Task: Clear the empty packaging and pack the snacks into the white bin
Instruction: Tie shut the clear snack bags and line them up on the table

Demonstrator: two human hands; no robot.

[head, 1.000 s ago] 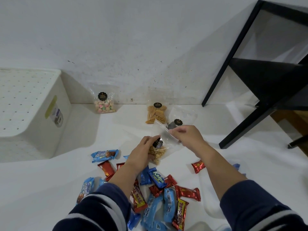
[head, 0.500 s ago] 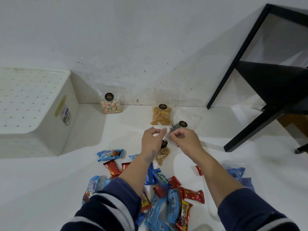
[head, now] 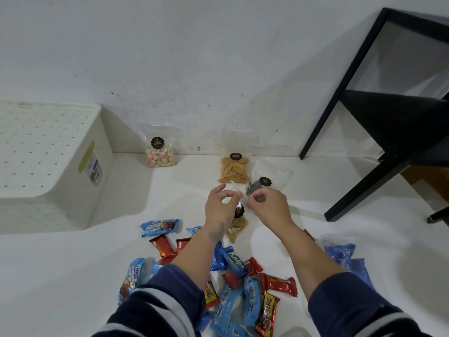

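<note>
Head view, the only one given, is filled by a white floor (head: 73, 276) running up to a white wall. A small clear bag of brown snacks (head: 237, 229) is held up between the two hands, its top edge pinched by the left hand (head: 220, 206) with thumb and forefinger and by the right hand (head: 268, 205) just beside it, the fingers of both curled in; the bag's lower part, with a dark round sticker, is seen hanging below the left wrist. The white bin (head: 48, 166), dotted with small holes and labelled on its side, is set at the far left against the wall, well apart from the hands. A bag of pastel biscuits (head: 159, 154) is propped against the wall near the bin, and a bag of yellow chips (head: 233, 170) is found just beyond the hands, with an emptier clear bag (head: 269, 177) beside it to the right. Wrapped bars (head: 245, 288) in blue and red are scattered on the floor between and under the forearms, and a blue packet (head: 345, 259) is seen to the right. Black table legs (head: 364, 188) are seen at the upper right.
</note>
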